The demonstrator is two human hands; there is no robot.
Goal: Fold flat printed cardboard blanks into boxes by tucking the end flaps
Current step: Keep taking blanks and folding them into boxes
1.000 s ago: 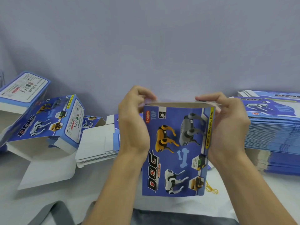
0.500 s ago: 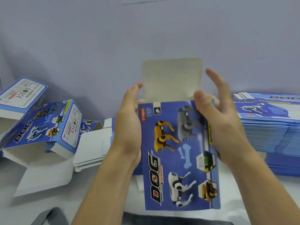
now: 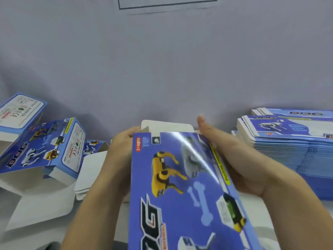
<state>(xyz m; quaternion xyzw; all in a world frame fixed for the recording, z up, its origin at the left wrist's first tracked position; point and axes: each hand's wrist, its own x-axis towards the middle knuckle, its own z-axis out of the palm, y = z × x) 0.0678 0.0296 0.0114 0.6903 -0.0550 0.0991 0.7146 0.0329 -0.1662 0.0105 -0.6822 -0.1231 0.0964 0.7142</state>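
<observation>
Blue dog box up in the air between both hands, far end away, so its white flap can go in. Left hand gripping the left side. Right hand flat along the right side, fingers straight (for steadying). Flat blanks piled right, done boxes left.

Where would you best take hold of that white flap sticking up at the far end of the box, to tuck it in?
Probably by its free far edge, coming from behind and above. The white end flap stands up past the blue box, hinged at the box's far opening, so pushing its top edge toward you would fold it over. The left hand and right hand steady the box's long sides.
</observation>
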